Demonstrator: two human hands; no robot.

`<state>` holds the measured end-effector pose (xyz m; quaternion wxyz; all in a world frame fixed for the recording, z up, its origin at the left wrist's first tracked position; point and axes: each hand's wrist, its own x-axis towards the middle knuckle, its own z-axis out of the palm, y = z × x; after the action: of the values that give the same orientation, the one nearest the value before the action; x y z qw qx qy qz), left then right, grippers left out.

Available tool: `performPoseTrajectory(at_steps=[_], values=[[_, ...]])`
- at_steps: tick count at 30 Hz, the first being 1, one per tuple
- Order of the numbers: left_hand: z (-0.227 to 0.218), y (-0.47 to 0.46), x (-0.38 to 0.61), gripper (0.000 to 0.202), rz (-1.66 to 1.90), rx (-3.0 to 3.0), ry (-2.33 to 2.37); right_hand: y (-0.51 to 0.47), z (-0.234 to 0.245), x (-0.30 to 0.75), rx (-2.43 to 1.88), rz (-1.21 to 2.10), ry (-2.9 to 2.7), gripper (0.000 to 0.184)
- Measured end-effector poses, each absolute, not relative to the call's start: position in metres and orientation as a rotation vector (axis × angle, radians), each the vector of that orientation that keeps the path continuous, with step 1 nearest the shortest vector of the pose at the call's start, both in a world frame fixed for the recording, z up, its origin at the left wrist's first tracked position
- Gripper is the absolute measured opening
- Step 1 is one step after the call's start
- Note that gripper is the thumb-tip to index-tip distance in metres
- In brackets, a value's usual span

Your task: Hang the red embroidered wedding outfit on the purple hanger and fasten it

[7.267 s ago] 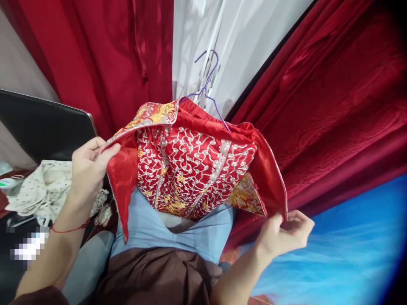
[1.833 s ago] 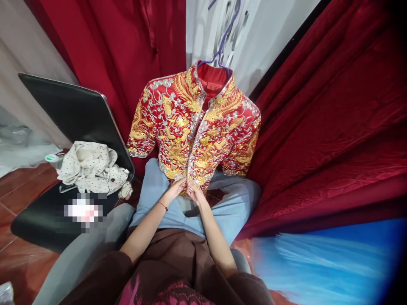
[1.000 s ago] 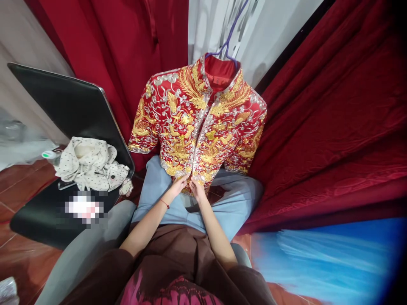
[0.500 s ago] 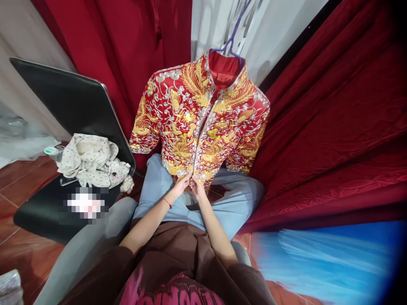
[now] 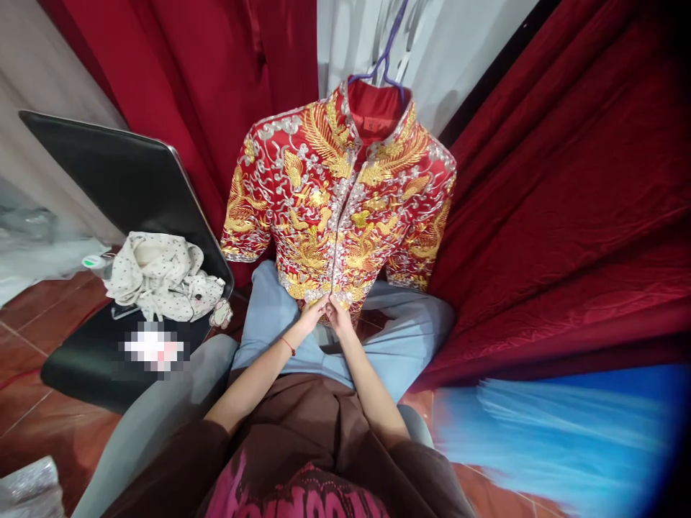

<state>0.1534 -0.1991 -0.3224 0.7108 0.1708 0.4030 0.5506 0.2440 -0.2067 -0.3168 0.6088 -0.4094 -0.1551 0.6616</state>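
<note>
A red jacket (image 5: pixel 310 191) with gold and silver embroidery hangs in front of me on a purple hanger (image 5: pixel 387 57). Its stand collar faces up and its front edges run together down to the hem. At the bottom of that front line my left hand (image 5: pixel 314 314), a red string bracelet on the wrist, pinches the jacket's lower edge. Right beside it, my right hand (image 5: pixel 340 316) is closed on the same edge, fingertips meeting those of the left. Whatever small part lies between the fingertips is hidden.
To the left stands a black chair (image 5: pixel 102 173) bearing a white dotted cloth bag (image 5: pixel 162 273) with a charm (image 5: pixel 220 314). Red drapes (image 5: pixel 561 216) hang close on the right, above blue tulle (image 5: pixel 556 424). Shiny silvery material (image 5: pixel 32 489) lies at lower left.
The view has shifted slightly. Both hands stay together at the jacket's lower front, with only small finger movement.
</note>
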Motion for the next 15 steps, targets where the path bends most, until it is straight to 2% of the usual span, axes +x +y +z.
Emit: performPoseTrajectory(at_steps=[15], values=[[-0.3286, -0.2018, 0.1483, 0.049, 1.337, 0.449, 1.043, -0.205, -0.3147, 0.2363, -1.05, 1.556, -0.354, 0.021]])
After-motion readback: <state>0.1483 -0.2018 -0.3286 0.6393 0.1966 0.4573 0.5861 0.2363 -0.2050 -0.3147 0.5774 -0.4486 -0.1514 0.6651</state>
